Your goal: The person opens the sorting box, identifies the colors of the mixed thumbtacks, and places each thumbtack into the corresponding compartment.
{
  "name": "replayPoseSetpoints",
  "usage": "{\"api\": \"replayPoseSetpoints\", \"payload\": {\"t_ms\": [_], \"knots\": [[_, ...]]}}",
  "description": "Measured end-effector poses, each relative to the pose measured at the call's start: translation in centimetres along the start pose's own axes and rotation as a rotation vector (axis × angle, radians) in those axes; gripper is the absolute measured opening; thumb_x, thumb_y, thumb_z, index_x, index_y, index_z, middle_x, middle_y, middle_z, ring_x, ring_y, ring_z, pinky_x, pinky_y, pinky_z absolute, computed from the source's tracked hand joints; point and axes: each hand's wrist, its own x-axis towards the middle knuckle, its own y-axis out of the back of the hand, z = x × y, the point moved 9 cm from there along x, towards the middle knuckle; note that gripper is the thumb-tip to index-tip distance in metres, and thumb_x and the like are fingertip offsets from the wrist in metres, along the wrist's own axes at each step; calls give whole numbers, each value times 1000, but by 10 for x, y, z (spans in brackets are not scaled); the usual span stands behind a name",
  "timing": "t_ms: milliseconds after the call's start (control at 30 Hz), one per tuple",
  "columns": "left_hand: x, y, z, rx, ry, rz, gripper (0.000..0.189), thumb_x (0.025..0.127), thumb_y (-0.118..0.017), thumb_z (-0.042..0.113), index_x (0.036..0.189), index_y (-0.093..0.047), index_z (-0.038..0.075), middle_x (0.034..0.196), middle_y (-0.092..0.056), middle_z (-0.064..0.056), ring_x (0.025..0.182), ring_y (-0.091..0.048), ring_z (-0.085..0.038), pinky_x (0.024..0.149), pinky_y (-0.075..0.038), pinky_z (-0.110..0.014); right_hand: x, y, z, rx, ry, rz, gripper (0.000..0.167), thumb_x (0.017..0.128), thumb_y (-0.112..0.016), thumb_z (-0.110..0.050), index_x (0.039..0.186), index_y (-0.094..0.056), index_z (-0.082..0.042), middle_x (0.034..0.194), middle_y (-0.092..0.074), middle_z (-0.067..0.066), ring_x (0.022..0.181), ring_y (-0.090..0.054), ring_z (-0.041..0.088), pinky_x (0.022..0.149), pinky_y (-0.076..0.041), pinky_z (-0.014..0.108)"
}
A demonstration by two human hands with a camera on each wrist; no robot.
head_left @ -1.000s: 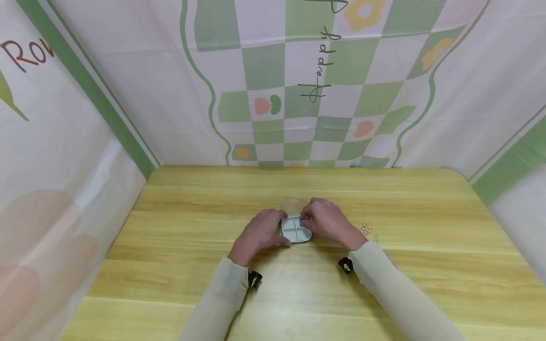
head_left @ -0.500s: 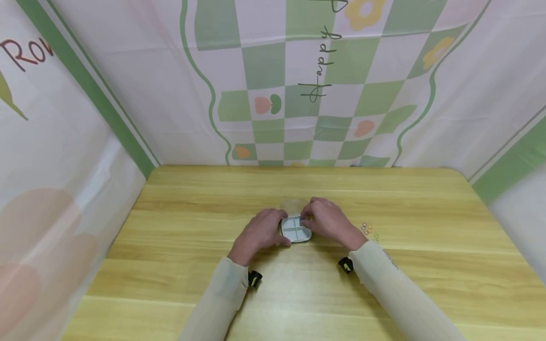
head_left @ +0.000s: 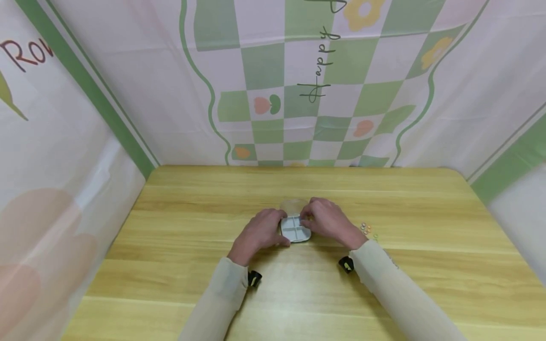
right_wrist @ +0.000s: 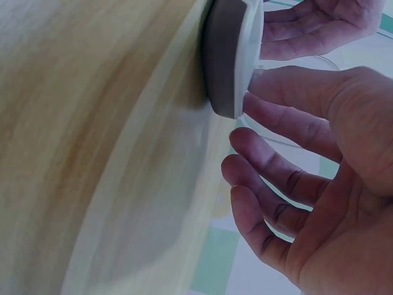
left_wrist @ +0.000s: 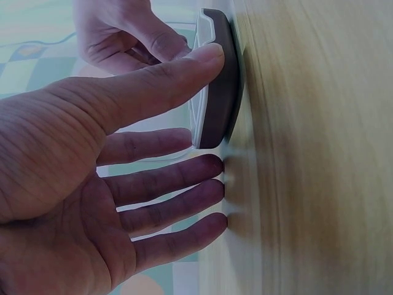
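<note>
A pill box (head_left: 295, 229) with a white divided inside lies on the table, its clear lid (head_left: 292, 205) folded back behind it. In the left wrist view its dark side wall (left_wrist: 220, 92) shows. My left hand (head_left: 263, 232) holds the box from the left, thumb at the near edge and forefinger at the far edge; the other fingers are extended. My right hand (head_left: 327, 219) has its thumb and forefinger tips at the far right compartment. The right wrist view shows that thumb (right_wrist: 288, 86) at the box's rim. Whether anything is between these tips is hidden.
Several small coloured pieces (head_left: 366, 229), too small to identify, lie right of the box beside the right wrist. The wooden table (head_left: 204, 199) meets a patterned cloth (head_left: 298, 128) at its back edge. Another cloth (head_left: 64, 189) hangs on the left.
</note>
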Motion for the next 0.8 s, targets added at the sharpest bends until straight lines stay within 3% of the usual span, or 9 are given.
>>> {"api": "replayPoseSetpoints", "payload": {"t_ms": [567,800], "knots": [[-2,1,1,0,4,6,60,75,-92,28,123,-66,4,102,-67,-3,86,-57,-16,79,-48,-32,-15,15,3,4,40,2,15,88,-77,-16,102,-79,-8,92,-68,3,77,-56,16,66,-48,33],[-3,2,2,1,11,15,62,74,-93,28,124,-66,4,105,-68,-5,90,-58,-18,82,-49,-34,-27,24,14,6,13,12,18,89,-77,-17,104,-78,-7,96,-69,4,83,-61,19,70,-52,37]]}}
